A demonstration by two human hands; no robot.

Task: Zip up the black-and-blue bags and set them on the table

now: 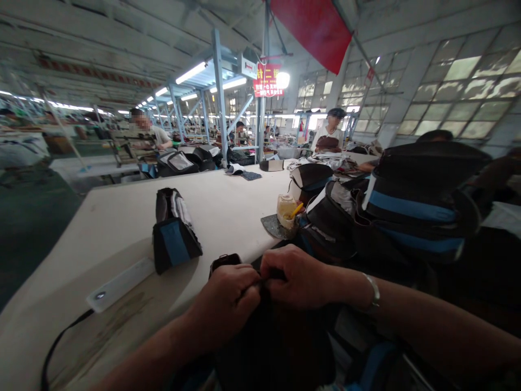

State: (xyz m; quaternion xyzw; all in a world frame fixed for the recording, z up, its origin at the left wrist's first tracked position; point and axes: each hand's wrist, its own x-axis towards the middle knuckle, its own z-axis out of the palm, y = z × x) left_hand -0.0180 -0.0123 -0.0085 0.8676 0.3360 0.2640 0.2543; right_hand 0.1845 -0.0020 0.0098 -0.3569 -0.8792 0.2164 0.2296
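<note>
My left hand [228,301] and my right hand [295,276] meet over a dark fabric bag piece [277,347] at the near edge of the table. Both are closed, with fingertips pinching the dark material close together. Just beyond my left hand, a brown-edged dark part with a small metal buckle [223,258] sticks up. What lies between the fingertips is too dark to make out in detail. Farther left, a small black bag with a blue panel [175,244] stands on the white table [118,217].
A white power strip [120,283] with a black cord lies at left. Near the middle, a glue jar [286,209] with a yellow-handled tool stands on a dark slab [273,227]. Black and blue bags [411,203] pile up at right. Co-workers [329,136] are beyond the table.
</note>
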